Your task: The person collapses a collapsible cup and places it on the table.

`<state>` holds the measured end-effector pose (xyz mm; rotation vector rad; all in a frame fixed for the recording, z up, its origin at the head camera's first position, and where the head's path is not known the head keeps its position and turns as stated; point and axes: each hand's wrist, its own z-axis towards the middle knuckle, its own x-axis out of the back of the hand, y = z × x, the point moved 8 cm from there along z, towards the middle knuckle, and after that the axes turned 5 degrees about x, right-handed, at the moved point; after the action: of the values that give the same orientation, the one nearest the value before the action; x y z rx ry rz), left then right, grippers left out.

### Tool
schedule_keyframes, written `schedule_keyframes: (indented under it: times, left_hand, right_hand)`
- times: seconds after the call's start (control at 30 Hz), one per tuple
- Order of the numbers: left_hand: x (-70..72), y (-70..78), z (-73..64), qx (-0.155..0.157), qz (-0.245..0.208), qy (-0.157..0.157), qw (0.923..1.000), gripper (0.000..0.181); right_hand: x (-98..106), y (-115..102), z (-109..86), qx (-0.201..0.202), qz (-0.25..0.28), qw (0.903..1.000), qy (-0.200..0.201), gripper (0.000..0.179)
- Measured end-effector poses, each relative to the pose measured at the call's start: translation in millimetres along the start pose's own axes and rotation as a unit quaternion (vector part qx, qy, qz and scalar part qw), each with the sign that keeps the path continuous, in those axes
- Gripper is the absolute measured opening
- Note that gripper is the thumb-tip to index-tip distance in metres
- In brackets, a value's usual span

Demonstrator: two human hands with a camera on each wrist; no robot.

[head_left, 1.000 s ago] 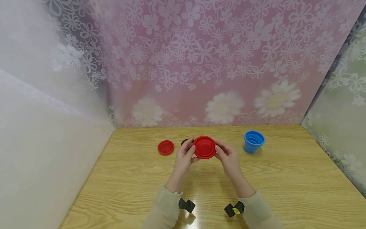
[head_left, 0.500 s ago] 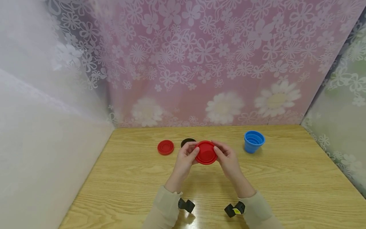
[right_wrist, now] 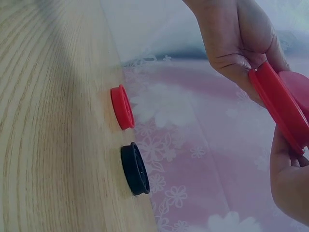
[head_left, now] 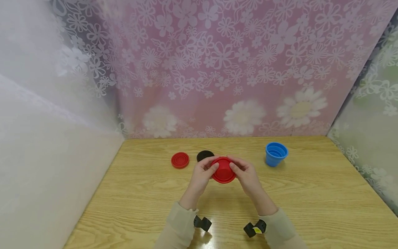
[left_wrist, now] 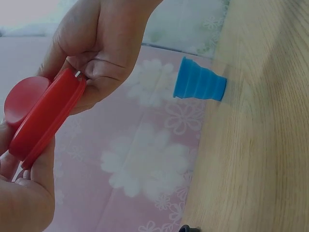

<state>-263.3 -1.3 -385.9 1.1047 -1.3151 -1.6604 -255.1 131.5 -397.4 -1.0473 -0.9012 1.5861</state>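
Observation:
A red collapsible cup is held above the table between both hands, its round base bulging toward me. In the head view my left hand grips the left side of its rim, thumb on the front and fingers behind. My right hand grips the right side in the same way. Seen from the side in the left wrist view, the red cup is mostly flat, with the base sticking out past the thick ring. Some fingertips are hidden behind the cup.
Behind the left hand lies a flat black collapsible cup, partly covered. A flattened red collapsible cup lies left of it. To the right stands an expanded blue cup. Floral curtains border the wooden table.
The red cup has come lower and nearer to me. Both thumbs have moved inward on it. Its base now bulges out toward me more than before. More of the black cup shows.

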Motion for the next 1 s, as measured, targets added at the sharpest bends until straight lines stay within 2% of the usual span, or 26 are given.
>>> schedule_keyframes:
  times: [0.17,0.33,0.47,0.73,0.9,1.0]
  left_hand:
    - [-2.4,7.6,-2.7,-0.019,0.019,0.011,0.9996,0.029]
    - [-3.9,13.1,-4.2,-0.045,0.046,0.024,0.9977,0.027]
    - [-3.1,15.7,-4.7,-0.056,0.077,0.04,0.9946,0.024]
    - [0.7,14.0,-2.7,-0.08,0.151,0.075,0.9824,0.019]
    - [-3.4,25.5,-8.4,-0.095,0.194,0.093,0.9718,0.017]
    - [-4.0,27.1,-9.7,-0.099,0.205,0.1,0.9686,0.017]
  right_hand:
    - [1.4,-2.2,-0.1,-0.003,-0.031,0.9992,0.025,0.034]
    - [3.9,-1.0,0.1,-0.003,-0.042,0.9972,0.061,0.029]
    - [4.6,-1.5,0.7,0.015,-0.068,0.9944,0.079,0.024]
    - [-10.0,-32.5,-2.3,0.062,-0.154,0.9826,0.083,0.018]
    - [-13.0,-38.7,-4.0,0.082,-0.213,0.9701,0.082,0.017]
    - [-13.4,-40.0,-4.8,0.083,-0.236,0.9645,0.084,0.016]
